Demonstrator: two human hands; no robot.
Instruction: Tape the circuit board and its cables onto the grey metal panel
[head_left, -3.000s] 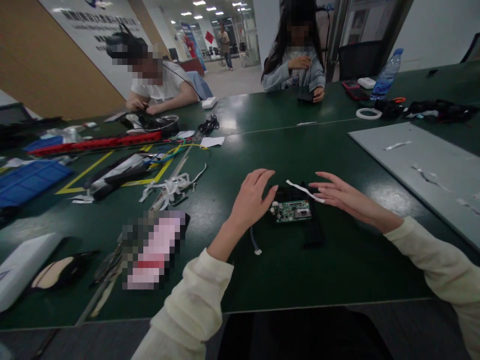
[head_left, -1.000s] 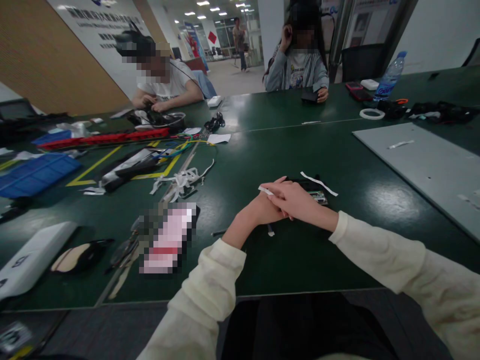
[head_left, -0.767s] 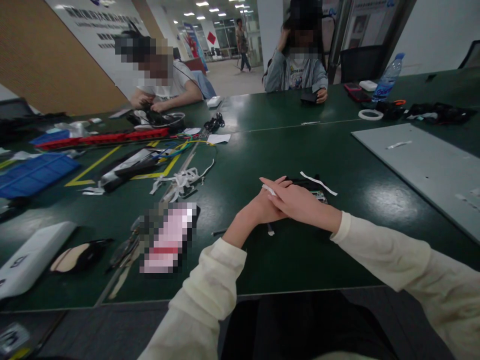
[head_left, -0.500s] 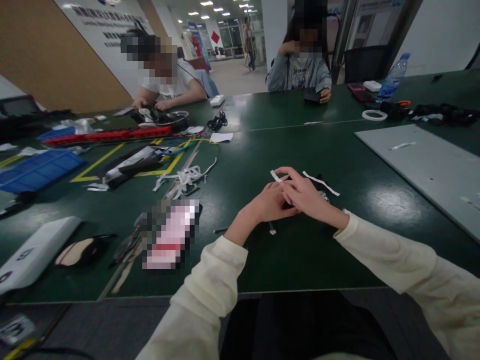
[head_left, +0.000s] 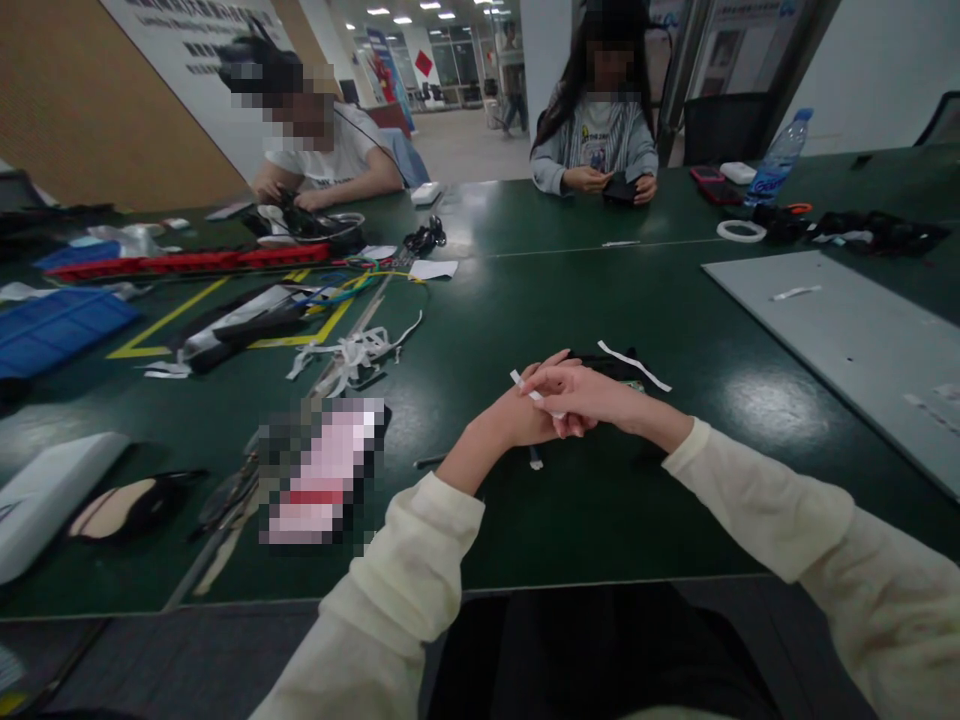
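Observation:
My right hand (head_left: pixel 589 390) is closed, pinching a thin white strip (head_left: pixel 517 379) between its fingertips. The strip lies over the back of my left hand (head_left: pixel 514 415), which rests low over the table beneath the right one. Most of the left fingers are covered, so what they hold is hidden. Just behind both hands is a black item with a bit of green circuit board (head_left: pixel 636 385), partly blocked from view. Another white strip (head_left: pixel 636 366) sticks out across it. A short dark cable end (head_left: pixel 535 460) shows below the hands.
Left of my arm lie a phone (head_left: pixel 322 470), a tangle of white strips (head_left: pixel 356 358), a white box (head_left: pixel 60 500) and a blue basket (head_left: pixel 60 325). A grey board (head_left: pixel 832 330) lies at right. Two people (head_left: pixel 330 150) sit across the green table (head_left: pixel 525 290); a bottle (head_left: pixel 780 160) stands far right.
My right hand has moved left and down, bringing the white strip toward my left wrist. The person opposite has lowered a raised hand to the dark object. The view has shifted slightly.

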